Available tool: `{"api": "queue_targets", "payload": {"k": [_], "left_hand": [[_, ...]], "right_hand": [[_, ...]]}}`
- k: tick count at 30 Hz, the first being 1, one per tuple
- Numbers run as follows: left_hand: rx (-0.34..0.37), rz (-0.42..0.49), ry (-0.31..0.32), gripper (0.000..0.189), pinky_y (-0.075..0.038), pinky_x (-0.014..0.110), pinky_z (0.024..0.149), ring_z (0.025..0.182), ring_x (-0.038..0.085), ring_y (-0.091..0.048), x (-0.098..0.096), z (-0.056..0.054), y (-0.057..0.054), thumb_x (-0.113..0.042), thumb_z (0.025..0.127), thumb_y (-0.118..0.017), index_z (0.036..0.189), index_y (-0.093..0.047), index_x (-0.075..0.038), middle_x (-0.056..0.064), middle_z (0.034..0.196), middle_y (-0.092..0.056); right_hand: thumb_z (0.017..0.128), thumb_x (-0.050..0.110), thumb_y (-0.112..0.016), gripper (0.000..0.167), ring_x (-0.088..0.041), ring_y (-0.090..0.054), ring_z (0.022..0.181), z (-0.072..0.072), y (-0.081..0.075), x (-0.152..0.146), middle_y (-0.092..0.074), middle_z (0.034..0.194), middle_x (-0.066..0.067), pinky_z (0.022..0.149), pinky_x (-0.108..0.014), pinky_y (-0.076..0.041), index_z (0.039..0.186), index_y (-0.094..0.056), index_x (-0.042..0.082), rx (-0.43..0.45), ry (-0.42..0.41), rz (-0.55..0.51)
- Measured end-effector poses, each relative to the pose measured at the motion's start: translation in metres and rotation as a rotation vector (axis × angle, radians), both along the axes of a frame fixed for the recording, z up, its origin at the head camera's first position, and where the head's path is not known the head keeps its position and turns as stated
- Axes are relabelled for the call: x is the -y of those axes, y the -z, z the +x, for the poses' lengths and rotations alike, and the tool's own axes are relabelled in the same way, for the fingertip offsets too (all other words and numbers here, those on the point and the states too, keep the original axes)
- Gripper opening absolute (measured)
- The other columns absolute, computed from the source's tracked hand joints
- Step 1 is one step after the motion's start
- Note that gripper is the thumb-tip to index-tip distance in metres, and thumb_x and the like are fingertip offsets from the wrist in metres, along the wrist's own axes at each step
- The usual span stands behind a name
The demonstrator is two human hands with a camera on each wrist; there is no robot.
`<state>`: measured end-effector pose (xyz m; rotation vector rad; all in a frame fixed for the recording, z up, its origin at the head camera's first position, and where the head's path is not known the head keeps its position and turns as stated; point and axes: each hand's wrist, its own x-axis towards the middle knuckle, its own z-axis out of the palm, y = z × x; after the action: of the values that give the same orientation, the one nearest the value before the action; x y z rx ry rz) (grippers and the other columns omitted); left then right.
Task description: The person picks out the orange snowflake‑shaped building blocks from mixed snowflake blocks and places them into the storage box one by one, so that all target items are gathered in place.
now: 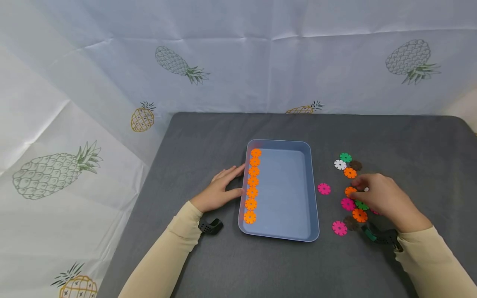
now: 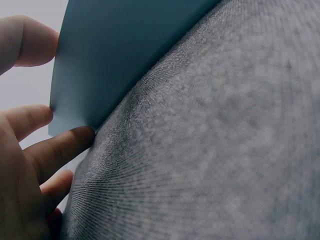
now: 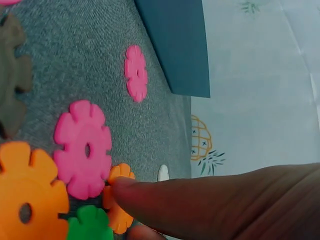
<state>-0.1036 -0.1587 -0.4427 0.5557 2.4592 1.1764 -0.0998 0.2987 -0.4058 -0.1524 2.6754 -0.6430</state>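
Note:
My left hand [image 1: 220, 190] lies with fingers spread against the left wall of a blue-grey tray [image 1: 285, 188]; its fingertips touch the outer side in the left wrist view. Along the tray's left inner edge runs a column of several orange flower-shaped discs [image 1: 252, 192]. Over at the right, my right hand [image 1: 384, 200] pinches an orange notched disc [image 1: 349, 191] between thumb and index finger. In the right wrist view the thumb covers part of that orange disc [image 3: 120, 220], beside a pink disc [image 3: 82, 150] and a green one [image 3: 90, 225].
Loose discs lie around my right hand: a white one [image 1: 340, 164], a green one [image 1: 345, 157], a brown one [image 1: 355, 165], and several pink and orange ones. A pink disc [image 1: 324, 188] sits nearest the tray. A pineapple-print cloth [image 1: 238, 74] hangs behind the grey table [image 1: 208, 132].

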Motion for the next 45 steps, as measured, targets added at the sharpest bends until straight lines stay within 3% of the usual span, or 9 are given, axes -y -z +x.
{"api": "queue_targets", "payload": {"k": [7,14,19,26,32,45], "left_hand": [[0.012,-0.007,-0.006,0.075,-0.003,0.059,0.129,0.162,0.030,-0.015,0.000,0.002,0.001,-0.034,0.104,-0.063,0.169,-0.027,-0.026,0.001,0.172,-0.031],[0.011,-0.001,-0.015,0.074,-0.003,0.059,0.129,0.162,0.030,-0.015,0.001,0.001,0.001,-0.035,0.103,-0.063,0.169,-0.028,-0.026,0.001,0.172,-0.032],[0.021,-0.008,-0.019,0.075,-0.003,0.059,0.129,0.162,0.029,-0.014,0.001,0.001,0.000,-0.036,0.103,-0.062,0.169,-0.028,-0.026,0.001,0.172,-0.032],[0.012,-0.008,-0.011,0.075,-0.003,0.060,0.129,0.162,0.032,-0.014,0.001,0.000,0.000,-0.035,0.104,-0.062,0.169,-0.028,-0.024,0.003,0.171,-0.034],[0.012,-0.008,-0.005,0.075,-0.003,0.058,0.130,0.162,0.032,-0.014,0.001,-0.001,0.001,-0.036,0.104,-0.063,0.169,-0.027,-0.025,0.003,0.171,-0.033],[0.002,-0.008,0.003,0.075,-0.002,0.056,0.130,0.162,0.028,-0.015,0.002,0.000,0.002,-0.033,0.104,-0.063,0.169,-0.027,-0.024,0.001,0.172,-0.032]], "right_hand": [[0.093,0.025,-0.079,0.049,-0.022,-0.064,0.075,0.000,0.003,0.002,-0.070,0.111,-0.028,0.061,-0.037,-0.054,0.123,-0.068,-0.012,0.034,0.028,-0.027],[0.093,0.024,-0.079,0.045,-0.029,-0.064,0.085,-0.002,0.007,0.006,-0.070,0.108,-0.025,0.060,-0.035,-0.053,0.120,-0.068,-0.011,-0.003,0.022,-0.045],[0.095,0.023,-0.078,0.038,-0.022,-0.058,0.068,-0.002,0.006,0.011,-0.067,0.103,-0.019,0.056,-0.036,-0.050,0.115,-0.066,-0.006,-0.022,0.036,-0.082],[0.099,0.017,-0.070,0.030,-0.022,-0.062,0.078,-0.006,-0.001,0.022,-0.072,0.101,-0.018,0.062,-0.034,-0.050,0.117,-0.070,-0.006,-0.087,0.027,-0.094],[0.100,0.013,-0.067,0.025,-0.022,-0.059,0.072,-0.014,-0.009,0.033,-0.073,0.103,-0.021,0.059,-0.034,-0.047,0.116,-0.071,-0.006,-0.120,0.031,-0.106],[0.100,0.017,-0.069,0.021,-0.024,-0.063,0.079,-0.026,-0.031,0.060,-0.076,0.105,-0.015,0.063,-0.035,-0.048,0.113,-0.075,0.002,-0.198,0.034,-0.144]]}}
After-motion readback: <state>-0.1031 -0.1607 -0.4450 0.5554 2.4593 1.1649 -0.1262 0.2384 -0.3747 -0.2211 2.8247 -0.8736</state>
